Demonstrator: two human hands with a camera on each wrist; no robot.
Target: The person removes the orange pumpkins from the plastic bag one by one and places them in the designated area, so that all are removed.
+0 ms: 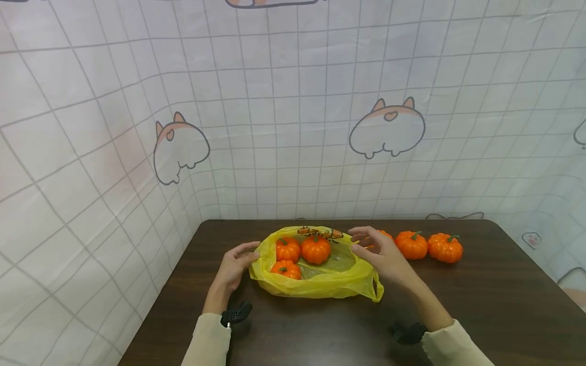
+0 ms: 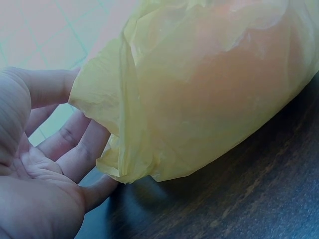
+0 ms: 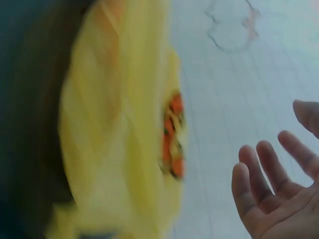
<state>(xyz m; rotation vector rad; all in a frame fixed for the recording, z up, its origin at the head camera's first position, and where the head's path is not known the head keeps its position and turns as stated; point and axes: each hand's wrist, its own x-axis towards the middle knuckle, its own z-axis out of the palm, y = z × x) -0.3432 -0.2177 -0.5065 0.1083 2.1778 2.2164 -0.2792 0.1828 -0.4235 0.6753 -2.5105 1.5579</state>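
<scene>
In the head view, an open yellow plastic bag [image 1: 316,290] sits near the middle of the lower half of the frame, on a dark brown table [image 1: 297,330]. Three small orange pumpkins [image 1: 316,250] show inside it: two side by side toward the upper part of the opening, the third below the left one. An orange print [image 1: 336,234] marks the bag's upper rim, and a handle loop [image 1: 377,288] hangs at its lower right. The left hand [image 1: 235,265] is at the bag's left edge, its fingers touching the plastic. The right hand [image 1: 384,256] is at the bag's upper right, open, with fingers loosely bent and nothing held. To the right of that hand, two loose pumpkins [image 1: 429,246] lie side by side on the table; more orange shows partly hidden behind the hand. Both wrists have dark devices [image 1: 235,313] below pale sleeves [image 1: 208,340]. White gridded cloth [image 1: 297,101] with cartoon animals fills the upper frame.

In the left wrist view, the left hand enters from the left with spread, slightly bent fingers at the bag's edge; some tips are hidden, so I cannot tell whether it pinches the plastic. Orange glows through the bag at upper right.

In the right wrist view, the bag stands blurred at left, while the right hand, lower right, shows its open palm, apart from the bag.
</scene>
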